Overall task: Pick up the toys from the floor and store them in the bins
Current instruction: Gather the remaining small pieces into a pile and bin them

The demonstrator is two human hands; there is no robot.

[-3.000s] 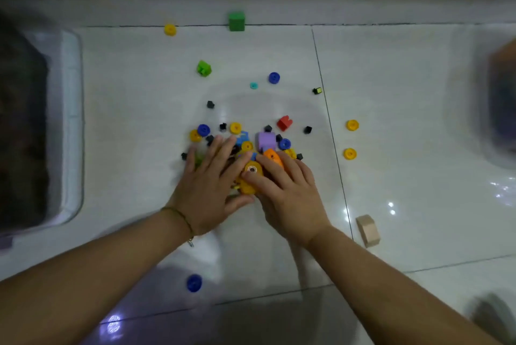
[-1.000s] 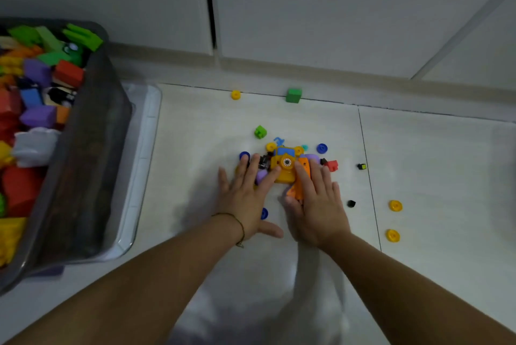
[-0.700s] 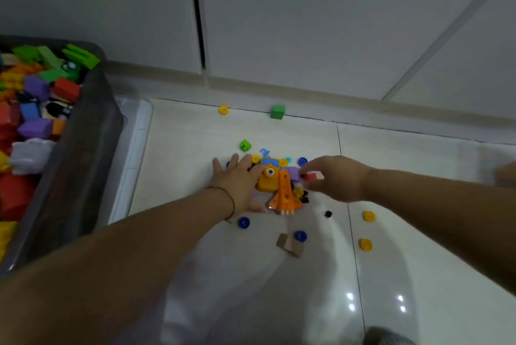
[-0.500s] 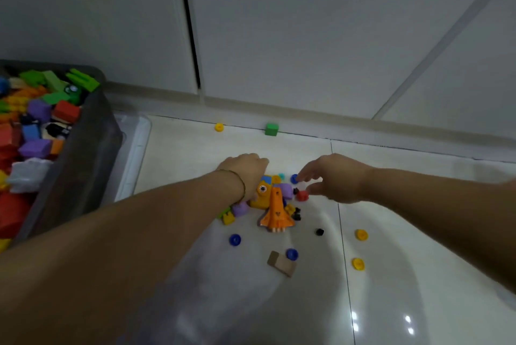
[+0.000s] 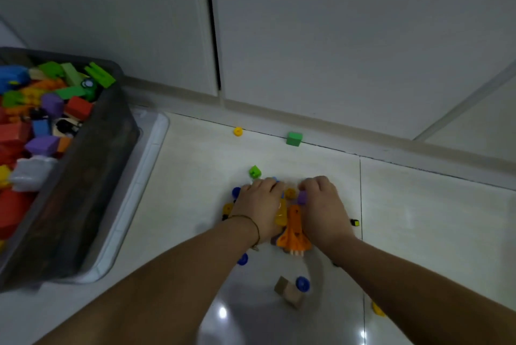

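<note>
Squarely, rocket sits between left hand, right hand.

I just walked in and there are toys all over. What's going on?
A person is tidying the floor. The left hand and right hand curl round a small pile with an orange rocket in it. The bin on the left already holds many blocks. A green cube, a wooden block and some discs lie loose.

Both forearms stretched forward, left hand and right hand close together, palms down, fingers curled over the toys between them
</note>
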